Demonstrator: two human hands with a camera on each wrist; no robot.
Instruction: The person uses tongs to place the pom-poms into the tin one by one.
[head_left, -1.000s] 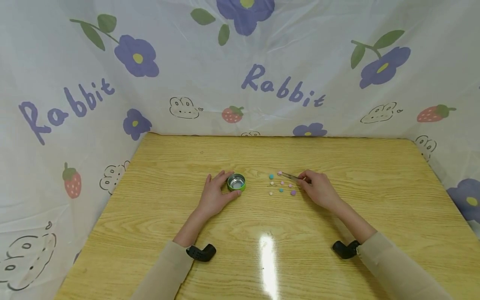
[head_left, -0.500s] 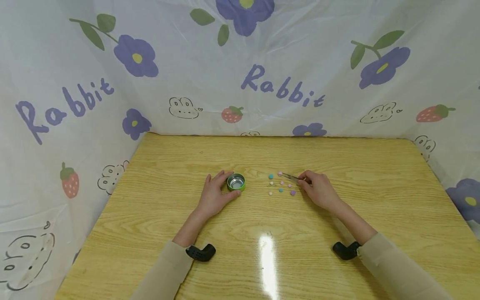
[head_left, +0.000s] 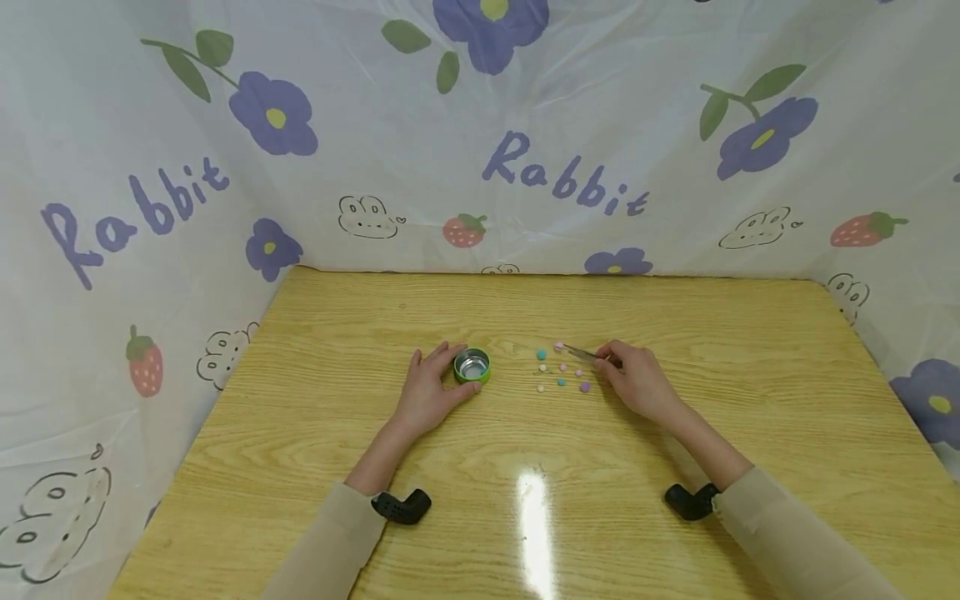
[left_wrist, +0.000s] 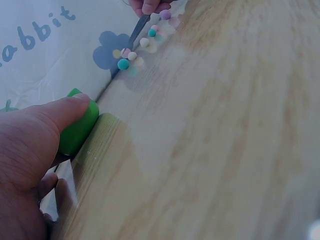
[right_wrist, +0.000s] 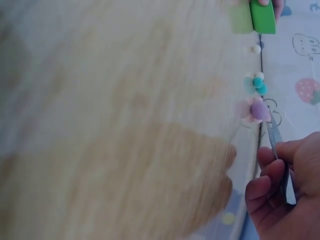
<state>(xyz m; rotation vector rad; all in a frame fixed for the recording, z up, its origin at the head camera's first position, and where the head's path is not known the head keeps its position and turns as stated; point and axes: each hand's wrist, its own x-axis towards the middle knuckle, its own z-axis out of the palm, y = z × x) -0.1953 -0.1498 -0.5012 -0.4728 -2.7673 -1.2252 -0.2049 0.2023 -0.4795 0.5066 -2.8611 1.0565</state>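
Observation:
My left hand (head_left: 431, 387) grips a small round green tin (head_left: 486, 377) from its left side, thumb at the near edge and fingers at the far edge. The tin stands upright on the table, its silvery inside showing. In the left wrist view, the thumb lies along the green tin (left_wrist: 82, 131). My right hand (head_left: 637, 379) pinches metal tweezers (head_left: 581, 353) between thumb and fingers, the tips pointing left. At those tips sits a pink ball (head_left: 558, 347), the farthest of several small balls. The right wrist view shows the tweezers (right_wrist: 274, 134) along the fingers, partly hidden by them.
Close by lie a blue ball (head_left: 542, 355), a purple ball (head_left: 585, 387), a white ball (head_left: 541, 389) and several others. The wooden table (head_left: 337, 317) ends at a printed cloth (head_left: 412, 125) at the back and sides.

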